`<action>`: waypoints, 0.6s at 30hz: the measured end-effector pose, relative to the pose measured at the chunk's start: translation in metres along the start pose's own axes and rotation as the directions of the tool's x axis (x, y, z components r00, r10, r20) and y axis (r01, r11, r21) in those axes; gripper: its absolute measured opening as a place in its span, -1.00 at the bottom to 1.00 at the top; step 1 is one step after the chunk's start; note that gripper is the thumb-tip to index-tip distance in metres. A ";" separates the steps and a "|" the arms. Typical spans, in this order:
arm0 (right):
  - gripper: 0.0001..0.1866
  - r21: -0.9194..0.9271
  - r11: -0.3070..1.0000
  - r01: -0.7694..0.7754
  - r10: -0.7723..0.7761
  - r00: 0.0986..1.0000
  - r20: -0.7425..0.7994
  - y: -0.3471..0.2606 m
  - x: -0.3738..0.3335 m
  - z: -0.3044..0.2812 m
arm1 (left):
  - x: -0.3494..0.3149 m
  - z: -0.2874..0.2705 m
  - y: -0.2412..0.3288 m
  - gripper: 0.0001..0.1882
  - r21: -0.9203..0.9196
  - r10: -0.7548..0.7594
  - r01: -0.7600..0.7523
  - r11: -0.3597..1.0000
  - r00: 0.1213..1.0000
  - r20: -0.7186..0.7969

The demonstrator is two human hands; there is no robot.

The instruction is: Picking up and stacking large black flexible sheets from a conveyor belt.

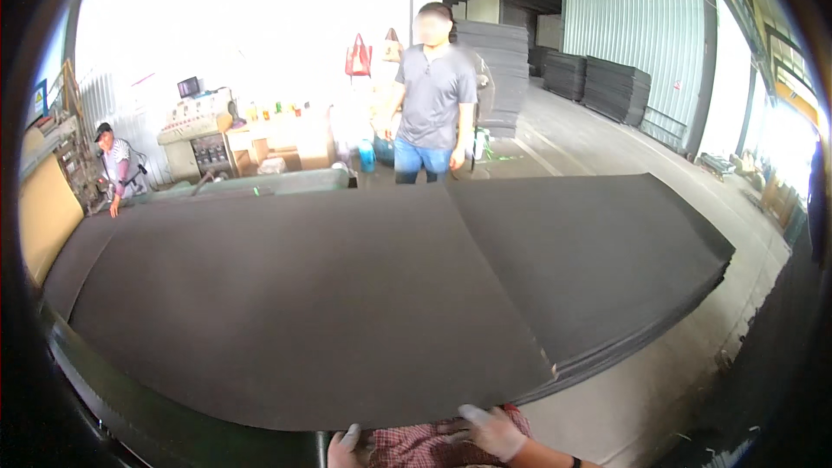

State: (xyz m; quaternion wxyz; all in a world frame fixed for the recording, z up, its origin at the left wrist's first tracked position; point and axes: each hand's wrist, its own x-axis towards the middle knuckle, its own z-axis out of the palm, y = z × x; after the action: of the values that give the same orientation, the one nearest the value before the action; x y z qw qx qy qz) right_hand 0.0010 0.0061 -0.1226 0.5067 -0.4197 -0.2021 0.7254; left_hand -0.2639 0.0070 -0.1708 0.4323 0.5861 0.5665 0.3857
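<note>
A wide, dark grey sheet (295, 303) spreads before me from the machine at left toward the right. Its right end overlaps a stack of similar dark sheets (598, 269). At the near edge, my left hand (348, 448), in a pale glove, is closed with its thumb on the sheet's rim and its fingers partly hidden. Farther right along that edge is my gloved right hand (496, 433), also closed, its thumb over the rim and other fingers underneath. A red checked garment shows between my hands.
Across the sheet stands a person (433, 104) in a grey shirt. Another person (117, 165) reaches to the sheet's far left corner beside the machine (52, 217). A control console (195, 134) stands behind. More sheet stacks (615, 89) line the concrete floor (555, 139) at back right.
</note>
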 end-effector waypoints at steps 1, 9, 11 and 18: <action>-0.65 -0.004 0.995 0.104 -0.104 0.994 -0.024 -0.014 0.001 0.000 | 0.007 -0.004 -0.002 -0.47 0.006 -0.003 0.003 1.000 1.000 -0.012; -0.45 -0.695 0.416 0.586 -0.136 0.796 0.589 0.098 0.109 -0.063 | 0.000 -0.011 -0.039 -0.71 -0.815 -0.457 0.236 0.530 0.888 -0.040; -0.40 -0.876 0.130 0.464 0.098 0.873 0.477 0.008 0.100 -0.037 | 0.009 -0.040 -0.073 -0.75 -0.864 -0.489 0.151 0.480 0.864 -0.121; -0.40 -0.752 -0.567 0.337 -0.163 0.848 0.503 -0.018 0.152 -0.176 | -0.026 -0.094 -0.110 -0.53 -0.802 -0.417 -0.144 0.579 0.793 -0.443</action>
State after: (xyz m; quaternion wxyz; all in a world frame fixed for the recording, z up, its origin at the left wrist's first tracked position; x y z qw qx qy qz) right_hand 0.1337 0.1273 -0.2703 0.0664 -0.5291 -0.8445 0.0499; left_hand -0.3902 -0.0146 -0.2430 0.4800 0.1265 0.4797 0.7235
